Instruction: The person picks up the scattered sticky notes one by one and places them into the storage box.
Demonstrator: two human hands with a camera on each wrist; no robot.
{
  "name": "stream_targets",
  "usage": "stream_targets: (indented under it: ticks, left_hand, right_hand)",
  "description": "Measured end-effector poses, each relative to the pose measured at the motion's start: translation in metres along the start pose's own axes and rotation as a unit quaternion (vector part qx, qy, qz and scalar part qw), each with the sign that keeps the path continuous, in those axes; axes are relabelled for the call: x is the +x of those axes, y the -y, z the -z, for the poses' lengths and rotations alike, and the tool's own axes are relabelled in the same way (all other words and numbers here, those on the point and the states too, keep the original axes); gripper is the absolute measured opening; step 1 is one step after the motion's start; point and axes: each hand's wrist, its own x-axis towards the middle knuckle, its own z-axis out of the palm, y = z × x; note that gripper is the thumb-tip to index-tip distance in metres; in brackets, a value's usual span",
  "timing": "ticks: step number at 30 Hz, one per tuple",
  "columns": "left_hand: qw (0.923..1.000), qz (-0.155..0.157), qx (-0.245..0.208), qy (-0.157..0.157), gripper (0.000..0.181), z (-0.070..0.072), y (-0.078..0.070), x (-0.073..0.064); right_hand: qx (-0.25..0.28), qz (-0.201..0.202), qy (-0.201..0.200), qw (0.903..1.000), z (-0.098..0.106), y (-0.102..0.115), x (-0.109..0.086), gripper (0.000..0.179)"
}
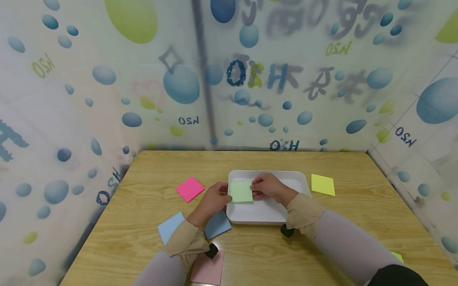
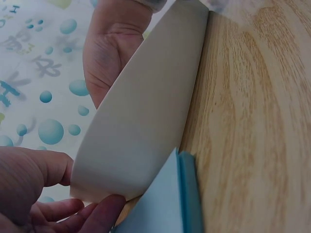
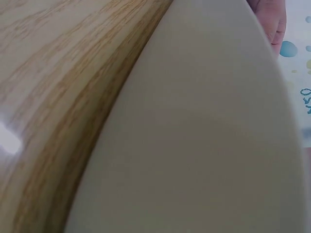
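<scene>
A light green sticky note pad [image 1: 241, 193] lies at the left end of a shallow white tray [image 1: 266, 211]. My right hand [image 1: 269, 186] pinches the pad's right edge between thumb and fingers, above the tray floor. At the tray's left wall, my left hand [image 1: 212, 201] grips the rim, its thumb on the inner side beside the pad. In the left wrist view, the left fingers [image 2: 104, 213] rest against the outside of the tray wall [image 2: 138, 111]. The wall hides the pad in both wrist views.
Around the tray on the wooden table [image 1: 157, 171] are a bright pink pad [image 1: 190, 189], a yellow pad [image 1: 323, 185], two blue pads [image 1: 170, 226], partly behind the left wrist, and a dusty pink pad [image 1: 208, 269]. A yellow-green corner [image 1: 397, 257] shows beyond the right sleeve.
</scene>
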Motion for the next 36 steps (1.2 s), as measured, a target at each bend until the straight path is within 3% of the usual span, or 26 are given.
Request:
stream_targets:
  ticks: [24,36]
  left_hand:
    - [0.9999,0.011,0.003,-0.003,0.049,-0.001,-0.001,0.002]
    - [0.9999,0.015,0.007,-0.001,0.049,0.0,-0.002,0.001]
  right_hand:
    - [-0.021,0.003,-0.014,0.9997,-0.003,0.001,-0.006,0.021]
    - [-0.052,0.017,0.002,0.9985,0.011,0.01,-0.035,0.03]
